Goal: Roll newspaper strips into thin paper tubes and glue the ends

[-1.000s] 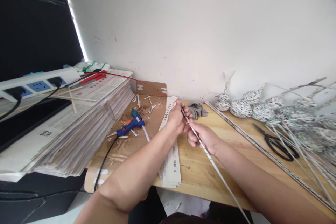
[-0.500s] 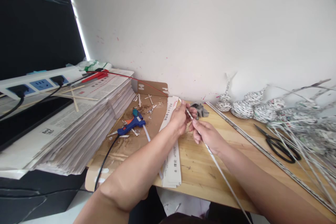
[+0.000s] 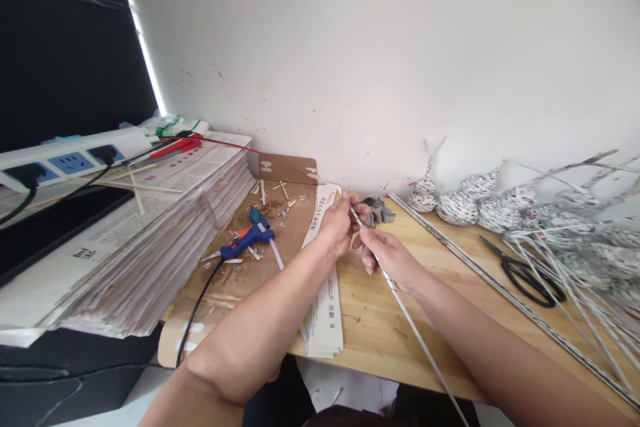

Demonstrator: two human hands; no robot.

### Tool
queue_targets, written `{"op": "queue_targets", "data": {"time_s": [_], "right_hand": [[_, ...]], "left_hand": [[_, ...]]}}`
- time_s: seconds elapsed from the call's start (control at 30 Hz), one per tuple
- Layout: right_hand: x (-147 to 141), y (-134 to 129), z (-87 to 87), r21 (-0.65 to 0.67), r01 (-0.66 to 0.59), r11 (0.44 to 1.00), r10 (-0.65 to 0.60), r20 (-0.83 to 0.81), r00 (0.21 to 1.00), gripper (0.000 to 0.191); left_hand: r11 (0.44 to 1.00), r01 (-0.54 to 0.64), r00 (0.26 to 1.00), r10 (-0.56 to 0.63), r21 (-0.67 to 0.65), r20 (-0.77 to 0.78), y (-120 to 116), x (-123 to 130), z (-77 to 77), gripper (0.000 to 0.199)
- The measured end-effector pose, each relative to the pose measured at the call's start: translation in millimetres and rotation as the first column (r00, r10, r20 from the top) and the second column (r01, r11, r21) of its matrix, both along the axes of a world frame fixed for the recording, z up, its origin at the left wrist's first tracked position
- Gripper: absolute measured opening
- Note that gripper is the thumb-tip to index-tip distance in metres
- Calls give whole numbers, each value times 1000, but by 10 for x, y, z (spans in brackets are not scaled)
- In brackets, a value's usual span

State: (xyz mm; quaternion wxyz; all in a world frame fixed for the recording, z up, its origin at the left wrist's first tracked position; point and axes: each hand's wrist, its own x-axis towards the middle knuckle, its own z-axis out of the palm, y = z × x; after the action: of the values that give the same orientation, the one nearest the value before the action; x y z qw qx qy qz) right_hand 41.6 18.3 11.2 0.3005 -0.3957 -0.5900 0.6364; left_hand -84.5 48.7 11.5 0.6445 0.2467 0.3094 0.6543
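A thin rolled paper stick slants from my hands down past the table's front edge. My left hand is closed around its far end, and part of that end is hidden by the fingers. Just nearer to me, my right hand pinches the same stick between thumb and fingers. Beneath my left forearm lies a stack of cut newspaper strips. A grey crumpled cloth rests just behind my hands.
A blue glue gun lies on cardboard among paper scraps. Newspapers are piled at left under a power strip. To the right are long paper sticks, black scissors and several woven paper shapes.
The whole view has shifted slightly to the left. Both hands keep hold of the paper stick, with little visible change in their grip.
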Motion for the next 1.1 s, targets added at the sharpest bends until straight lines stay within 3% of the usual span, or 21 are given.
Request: {"op": "queue_targets", "data": {"time_s": [0.07, 0.1, 0.17, 0.23, 0.3, 0.53, 0.77, 0.97, 1.03, 1.1], "right_hand": [[9, -2, -1, 161, 78, 984, -95, 101, 990, 37], [15, 1, 1, 146, 73, 987, -87, 92, 992, 36], [29, 14, 13, -62, -29, 998, 26, -34, 999, 35], [41, 34, 24, -274, -183, 944, 124, -220, 968, 34], [48, 48, 29, -366, -250, 896, 119, -344, 931, 31], [4, -14, 40, -443, -256, 859, 29, -456, 890, 28], [-9, 20, 24, -463, -220, 859, -19, -457, 889, 20], [-22, 35, -9, -401, -99, 911, -43, -331, 943, 25], [-1, 23, -1, -233, 5, 973, -43, -158, 986, 30], [37, 13, 15, 34, 78, 996, -79, 28, 996, 34]], "left_hand": [[1000, -4, 1000, 4, 5, -5, -9, 4, 22, 31], [1000, 3, 1000, -3, 14, -4, -15, 6, 33, 31], [999, 22, 1000, -22, 26, 6, -25, 8, 49, 31], [999, 27, 999, -28, 25, 24, -31, 4, 56, 31], [999, 27, 999, -28, 25, 44, -30, -4, 53, 31], [991, 99, 990, -107, 87, 88, -26, -13, 39, 33], [993, 89, 990, -98, 83, 103, -42, -22, 77, 34], [990, 93, 991, -103, 106, 88, -52, -10, 82, 33], [996, 36, 996, -42, 84, 75, -42, -5, 71, 32], [998, -14, 999, 11, 64, 50, -30, 0, 61, 31]]}}
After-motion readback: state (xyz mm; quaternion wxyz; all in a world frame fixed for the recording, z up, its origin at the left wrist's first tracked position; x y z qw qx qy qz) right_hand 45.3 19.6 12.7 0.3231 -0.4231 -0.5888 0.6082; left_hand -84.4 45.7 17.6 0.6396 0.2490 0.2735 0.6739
